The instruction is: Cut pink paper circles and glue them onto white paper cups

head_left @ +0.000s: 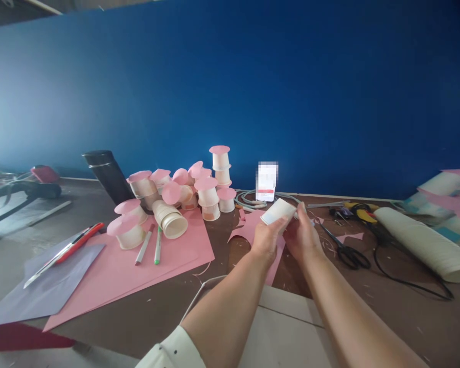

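A white paper cup (279, 210) lies tilted between my two hands above the table. My left hand (267, 236) wraps round its near side, thumb along the wall. My right hand (303, 232) is at the cup's right end, its fingers partly hidden behind the cup and the other hand. Under the hands lies a cut piece of pink paper (249, 227). Just behind stands a phone (266, 184) with a lit, blurred screen. Black-handled scissors (350, 255) rest to the right of my right hand.
Several cups with pink paper discs (207, 191) stand at left, near a black bottle (109, 176). Pink sheets (176, 260), two markers (158, 245) and a red utility knife (67, 250) lie in front. At right are a long cup stack (425, 245) and a black cable (391, 273).
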A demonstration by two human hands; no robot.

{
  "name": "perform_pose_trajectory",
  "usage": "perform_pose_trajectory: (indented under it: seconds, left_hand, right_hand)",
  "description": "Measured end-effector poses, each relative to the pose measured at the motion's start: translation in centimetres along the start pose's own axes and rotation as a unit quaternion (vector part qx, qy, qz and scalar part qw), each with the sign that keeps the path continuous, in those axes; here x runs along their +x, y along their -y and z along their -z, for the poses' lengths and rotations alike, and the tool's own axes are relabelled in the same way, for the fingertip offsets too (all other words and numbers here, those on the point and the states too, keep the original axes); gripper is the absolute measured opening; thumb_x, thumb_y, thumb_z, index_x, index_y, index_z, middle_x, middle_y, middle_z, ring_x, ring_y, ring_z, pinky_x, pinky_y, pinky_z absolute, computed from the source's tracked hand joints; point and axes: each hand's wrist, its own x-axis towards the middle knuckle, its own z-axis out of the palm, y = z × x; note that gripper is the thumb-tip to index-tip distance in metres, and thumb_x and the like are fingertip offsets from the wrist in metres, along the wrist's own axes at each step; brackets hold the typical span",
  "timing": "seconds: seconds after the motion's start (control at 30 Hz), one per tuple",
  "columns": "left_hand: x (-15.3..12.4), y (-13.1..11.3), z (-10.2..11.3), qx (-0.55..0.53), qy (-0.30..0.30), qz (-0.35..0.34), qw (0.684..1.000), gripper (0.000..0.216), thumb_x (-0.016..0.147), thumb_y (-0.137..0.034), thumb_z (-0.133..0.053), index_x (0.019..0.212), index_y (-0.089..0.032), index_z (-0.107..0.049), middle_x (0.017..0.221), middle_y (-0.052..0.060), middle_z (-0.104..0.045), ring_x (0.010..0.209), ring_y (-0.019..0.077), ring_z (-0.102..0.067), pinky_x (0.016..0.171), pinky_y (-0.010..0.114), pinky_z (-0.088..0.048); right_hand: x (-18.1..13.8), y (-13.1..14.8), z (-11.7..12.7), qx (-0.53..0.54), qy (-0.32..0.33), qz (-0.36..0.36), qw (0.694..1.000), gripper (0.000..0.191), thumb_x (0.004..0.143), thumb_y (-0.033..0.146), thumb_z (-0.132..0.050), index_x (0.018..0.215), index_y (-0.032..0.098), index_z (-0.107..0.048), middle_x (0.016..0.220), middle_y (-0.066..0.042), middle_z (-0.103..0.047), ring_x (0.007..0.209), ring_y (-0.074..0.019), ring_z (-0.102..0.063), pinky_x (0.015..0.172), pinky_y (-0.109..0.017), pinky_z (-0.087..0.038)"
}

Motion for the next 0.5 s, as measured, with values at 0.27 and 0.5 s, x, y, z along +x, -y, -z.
perform_pose_trajectory:
  seconds: [0.27, 0.5]
  left_hand:
    - [-1.4, 0.4, -0.6, 0.23, 0.067, -0.034, 0.97, 0.041, 0.074, -0.026, -0.072, 0.113, -0.013, -0.069, 0.112, 0.012, -0.072, 0.109, 0.0271, -0.066, 0.098, 0.038, -0.049]
    - [-2.0, 0.5, -0.7, 0.309, 0.122, -0.103, 0.937, 0.026, 0.065, -0.01, -0.067, 0.089, -0.02, -0.071, 0.091, 0.006, -0.072, 0.099, 0.0259, -0.063, 0.099, 0.036, -0.044]
  right_hand:
    - [0.4, 0.5, 0.8, 0.02, 0.025, -0.038, 0.999, 0.047, 0.084, 0.063, -0.055, 0.094, 0.019, -0.07, 0.08, -0.006, -0.075, 0.087, -0.0263, -0.072, 0.073, -0.035, -0.06]
    - [1.4, 0.5, 2.0, -0.029, -0.009, -0.029, 0.999, 0.056, 0.081, 0.071, -0.051, 0.083, 0.018, -0.069, 0.07, -0.007, -0.073, 0.078, -0.0266, -0.073, 0.067, -0.037, -0.061]
